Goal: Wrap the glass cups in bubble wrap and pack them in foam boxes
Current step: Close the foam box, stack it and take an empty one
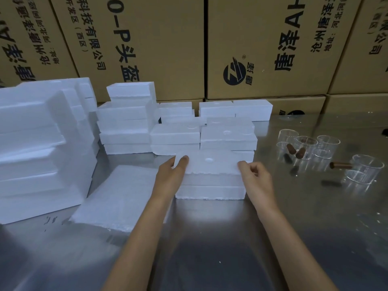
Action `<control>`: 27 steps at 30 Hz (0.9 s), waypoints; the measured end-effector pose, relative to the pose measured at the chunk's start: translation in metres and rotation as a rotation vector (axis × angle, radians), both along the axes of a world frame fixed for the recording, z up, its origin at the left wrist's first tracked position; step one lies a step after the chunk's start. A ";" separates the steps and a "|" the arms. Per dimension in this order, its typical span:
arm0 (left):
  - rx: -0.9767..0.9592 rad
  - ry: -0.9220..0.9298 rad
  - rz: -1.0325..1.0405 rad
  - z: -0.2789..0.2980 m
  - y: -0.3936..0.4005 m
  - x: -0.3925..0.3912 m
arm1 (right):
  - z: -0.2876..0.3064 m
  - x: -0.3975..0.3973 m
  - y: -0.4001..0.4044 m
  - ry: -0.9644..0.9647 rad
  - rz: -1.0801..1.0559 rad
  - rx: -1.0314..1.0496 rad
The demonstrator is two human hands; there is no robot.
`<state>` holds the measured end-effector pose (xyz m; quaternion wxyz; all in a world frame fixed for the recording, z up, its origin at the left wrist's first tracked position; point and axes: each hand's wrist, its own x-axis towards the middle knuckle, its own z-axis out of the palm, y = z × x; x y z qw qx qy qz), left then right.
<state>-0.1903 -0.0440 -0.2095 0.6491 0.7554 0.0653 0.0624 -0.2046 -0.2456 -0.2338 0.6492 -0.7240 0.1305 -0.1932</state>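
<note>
Fingers: left ones [182, 162] lie fairly straight over the top-left corner of the nearest foam box [211, 175], right ones [244, 165] are curled and pinching its top-right corner
Left hand [171, 175]: pressed against the box's left side, thumb hidden – arm comes in from bottom centre
Right hand [257, 177]: gripping the lid edge, knuckles up
Foam box: white, closed lid with a round dimple, sitting on the steel table [294, 238] right in front, touching the stack behind it
Other foam boxes [176, 135]: piled in rows behind, a couple of layers high, back to the cardboard
Big foam pieces [42, 148]: chunky stepped stack at far left
Bubble wrap [117, 196]: pile of sheets lying flat, just left of the left forearm
Glass cups [308, 145]: clear, brown handles, clustered well to the right of the box – one more cup [365, 169] sits apart, nearer the right edge
Cardboard cartons [262, 49]: printed brown wall across the back
</note>
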 end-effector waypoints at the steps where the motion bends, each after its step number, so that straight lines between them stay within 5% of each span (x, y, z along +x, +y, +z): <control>1: 0.004 0.006 -0.022 0.000 0.000 -0.001 | -0.002 0.000 -0.001 0.020 0.016 0.013; 9: 0.033 -0.005 -0.010 -0.004 0.000 -0.004 | -0.002 -0.003 -0.001 0.139 0.033 -0.036; 27: -0.140 -0.050 -0.148 -0.010 -0.011 -0.007 | 0.009 -0.007 -0.009 -0.029 0.057 0.196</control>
